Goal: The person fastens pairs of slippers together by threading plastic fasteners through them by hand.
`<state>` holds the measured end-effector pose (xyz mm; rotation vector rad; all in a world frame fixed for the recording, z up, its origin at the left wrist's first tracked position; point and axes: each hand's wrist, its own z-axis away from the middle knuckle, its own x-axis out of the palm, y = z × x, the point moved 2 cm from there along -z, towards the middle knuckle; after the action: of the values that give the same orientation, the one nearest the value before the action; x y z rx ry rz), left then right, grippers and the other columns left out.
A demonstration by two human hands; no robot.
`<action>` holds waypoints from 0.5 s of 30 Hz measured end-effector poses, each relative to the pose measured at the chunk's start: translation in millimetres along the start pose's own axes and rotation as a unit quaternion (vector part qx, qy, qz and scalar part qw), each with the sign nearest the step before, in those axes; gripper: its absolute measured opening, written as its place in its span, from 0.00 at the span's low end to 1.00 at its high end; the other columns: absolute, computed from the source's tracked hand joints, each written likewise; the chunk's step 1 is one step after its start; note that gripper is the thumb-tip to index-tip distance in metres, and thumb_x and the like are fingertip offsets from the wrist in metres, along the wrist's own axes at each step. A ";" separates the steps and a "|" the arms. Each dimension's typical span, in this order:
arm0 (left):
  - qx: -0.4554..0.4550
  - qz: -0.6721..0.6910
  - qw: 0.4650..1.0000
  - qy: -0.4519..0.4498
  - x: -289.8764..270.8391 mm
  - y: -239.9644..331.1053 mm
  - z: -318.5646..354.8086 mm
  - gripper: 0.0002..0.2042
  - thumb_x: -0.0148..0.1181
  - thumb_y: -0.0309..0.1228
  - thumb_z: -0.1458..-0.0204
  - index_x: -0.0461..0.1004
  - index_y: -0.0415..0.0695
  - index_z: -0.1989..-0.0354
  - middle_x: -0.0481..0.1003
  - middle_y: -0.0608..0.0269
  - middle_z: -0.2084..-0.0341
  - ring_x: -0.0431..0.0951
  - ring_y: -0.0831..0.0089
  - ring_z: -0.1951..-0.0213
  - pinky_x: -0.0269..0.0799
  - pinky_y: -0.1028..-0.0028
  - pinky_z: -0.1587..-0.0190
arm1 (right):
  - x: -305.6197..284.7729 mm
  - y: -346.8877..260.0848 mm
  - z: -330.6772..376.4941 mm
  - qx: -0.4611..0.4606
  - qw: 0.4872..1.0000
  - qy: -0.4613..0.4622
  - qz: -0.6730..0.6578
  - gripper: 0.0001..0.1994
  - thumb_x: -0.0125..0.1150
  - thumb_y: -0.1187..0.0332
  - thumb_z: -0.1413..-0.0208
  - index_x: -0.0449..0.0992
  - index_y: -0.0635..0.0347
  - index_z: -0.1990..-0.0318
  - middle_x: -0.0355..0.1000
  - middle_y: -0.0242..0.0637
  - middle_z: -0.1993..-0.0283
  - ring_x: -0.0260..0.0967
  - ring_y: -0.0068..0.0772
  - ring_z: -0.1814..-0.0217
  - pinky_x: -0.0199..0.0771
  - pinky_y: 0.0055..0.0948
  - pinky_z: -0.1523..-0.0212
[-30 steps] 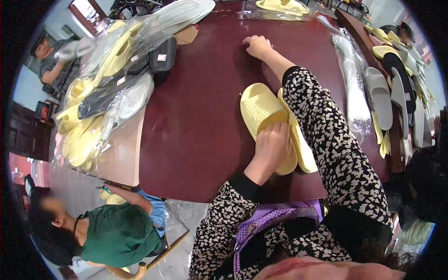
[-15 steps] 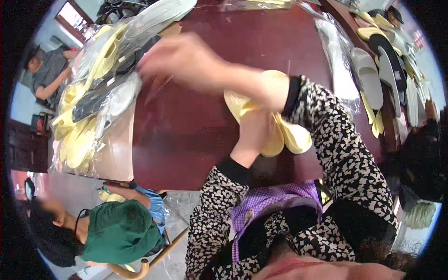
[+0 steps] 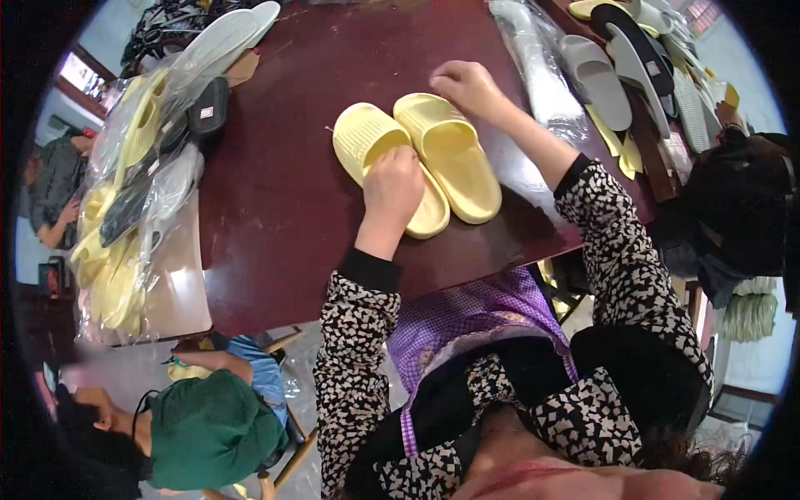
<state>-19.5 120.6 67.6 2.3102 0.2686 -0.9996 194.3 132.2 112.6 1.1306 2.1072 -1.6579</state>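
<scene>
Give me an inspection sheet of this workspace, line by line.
Surface: dark red table, glossy, bare in the middle.
Job's things: two yellow slippers side by side, touching.
Clutter: bagged slippers stacked along the left edge; grey and black slippers at the right edge; clear plastic bag.
Grippers: left hand presses on the left slipper; right hand at the right slipper's far end.
Cables: nothing seen.
Surroundings: person in green cap seated lower left; another person at far left.
</scene>
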 end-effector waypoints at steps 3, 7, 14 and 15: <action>0.015 -0.006 1.000 0.004 2.2 -0.2 -3.3 0.03 0.52 0.26 0.52 0.70 0.40 0.73 0.73 0.54 0.73 0.73 0.57 0.67 0.70 0.62 0.62 | -18.9 42.8 -10.3 0.127 0.990 -0.021 0.055 0.15 0.62 0.58 0.52 0.79 0.63 0.69 0.75 0.38 0.76 0.72 0.33 0.76 0.73 0.30 0.71; 0.021 0.011 1.000 0.009 -0.7 -2.8 -1.2 0.02 0.52 0.25 0.53 0.70 0.41 0.73 0.73 0.55 0.73 0.73 0.58 0.67 0.69 0.64 0.61 | -7.7 52.6 -20.0 0.257 0.957 -0.112 0.080 0.18 0.60 0.54 0.53 0.79 0.64 0.72 0.73 0.39 0.80 0.70 0.31 0.81 0.72 0.31 0.76; 0.053 0.008 0.998 0.020 -3.7 -1.1 0.3 0.02 0.53 0.24 0.52 0.70 0.40 0.73 0.71 0.56 0.74 0.71 0.59 0.67 0.67 0.65 0.60 | 22.5 44.0 -42.7 0.169 0.961 -0.175 0.128 0.17 0.60 0.57 0.52 0.78 0.65 0.74 0.72 0.38 0.81 0.68 0.28 0.82 0.71 0.30 0.77; 0.054 0.009 0.998 0.017 -3.3 0.1 -1.0 0.02 0.53 0.24 0.51 0.69 0.39 0.72 0.71 0.56 0.74 0.71 0.59 0.67 0.67 0.65 0.60 | 24.8 42.0 -47.5 0.138 0.978 -0.138 0.068 0.15 0.61 0.58 0.53 0.78 0.65 0.74 0.72 0.38 0.80 0.68 0.26 0.81 0.71 0.29 0.75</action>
<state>-21.2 121.3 70.5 2.4249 0.2116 -0.9899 219.2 188.3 83.0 1.0203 1.6336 -1.9547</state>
